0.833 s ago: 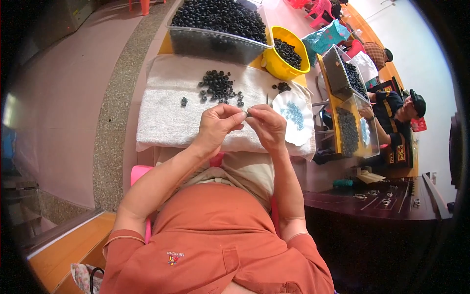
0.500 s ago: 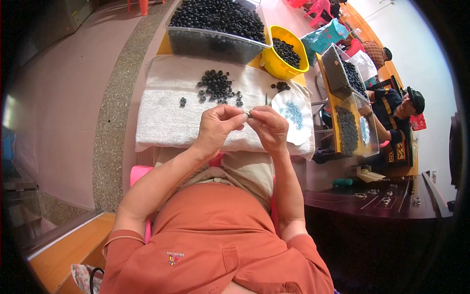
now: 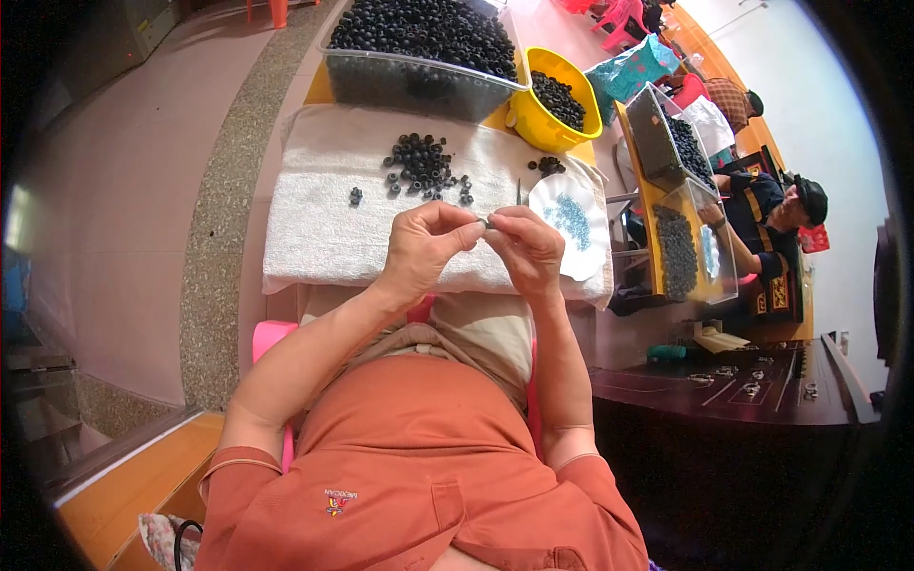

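Over the near part of a white towel (image 3: 319, 238), my left hand (image 3: 422, 249) and my right hand (image 3: 535, 252) meet fingertip to fingertip. Both pinch a small dark ring-like piece (image 3: 486, 224), mostly covered by the fingers. Beyond my left hand lies a loose pile of small black ring-shaped parts (image 3: 417, 164), with a few strays around it. To the right of my right hand is a white scalloped plate (image 3: 583, 269) with tiny light-blue pieces (image 3: 570, 221). A thin dark pointed tool (image 3: 519, 192) lies beside the plate, and a small dark cluster (image 3: 546, 167) sits just past it.
At the back stands a clear bin (image 3: 409, 88) full of black parts, with a yellow basin (image 3: 562, 140) of similar parts beside it. Farther right, a person (image 3: 776, 209) sits at another table with clear boxes (image 3: 678, 252). A dark tabletop (image 3: 705, 385) is at the right.
Almost nothing differs. My right hand has shifted very slightly to the right, and the fingertips still meet at the small dark piece.
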A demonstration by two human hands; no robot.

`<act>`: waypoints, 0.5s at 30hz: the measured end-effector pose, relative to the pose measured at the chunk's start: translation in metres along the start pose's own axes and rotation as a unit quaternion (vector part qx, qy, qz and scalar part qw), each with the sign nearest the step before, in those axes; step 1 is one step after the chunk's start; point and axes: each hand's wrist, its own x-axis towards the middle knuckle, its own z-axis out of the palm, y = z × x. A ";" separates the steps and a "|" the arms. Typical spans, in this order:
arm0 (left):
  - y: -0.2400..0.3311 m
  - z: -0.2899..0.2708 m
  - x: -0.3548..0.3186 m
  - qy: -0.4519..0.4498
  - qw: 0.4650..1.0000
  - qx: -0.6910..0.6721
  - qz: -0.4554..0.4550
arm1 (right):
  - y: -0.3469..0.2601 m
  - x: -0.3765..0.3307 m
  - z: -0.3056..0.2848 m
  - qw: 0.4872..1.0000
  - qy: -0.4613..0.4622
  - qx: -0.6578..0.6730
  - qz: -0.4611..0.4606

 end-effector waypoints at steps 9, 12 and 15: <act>-0.001 0.000 0.000 -0.005 1.000 0.012 0.009 | 0.003 -0.001 -0.003 1.000 -0.016 0.011 -0.009; -0.001 0.000 0.000 -0.004 1.000 0.015 0.007 | 0.005 -0.002 -0.003 0.999 -0.013 0.038 0.001; -0.002 0.000 0.000 -0.003 1.000 0.018 0.008 | 0.005 -0.003 -0.003 0.998 -0.013 0.061 0.009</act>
